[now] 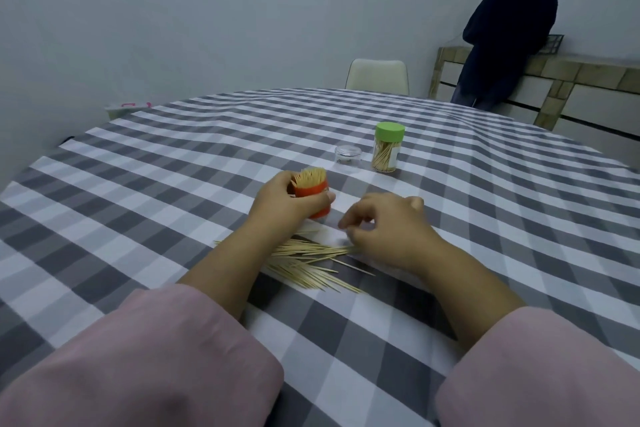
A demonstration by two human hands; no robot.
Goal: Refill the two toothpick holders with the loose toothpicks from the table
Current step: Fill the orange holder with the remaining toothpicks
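Note:
My left hand (282, 204) grips the orange toothpick holder (313, 193), which is tilted and packed with toothpicks sticking out of its open top. Just right of it, my right hand (384, 229) has its fingers curled down onto the near end of the loose toothpicks (308, 263) and pinches some of them. The pile fans out on the checked tablecloth (173, 184) between my forearms. Farther back stands the second holder (387, 149), clear with a green lid on, partly filled with toothpicks.
A small clear plastic cap (348, 154) lies left of the green-lidded holder. A cream chair (377, 74) stands at the far side of the table. A person in dark clothes (509, 28) stands at a tiled counter (571, 80) at the back right.

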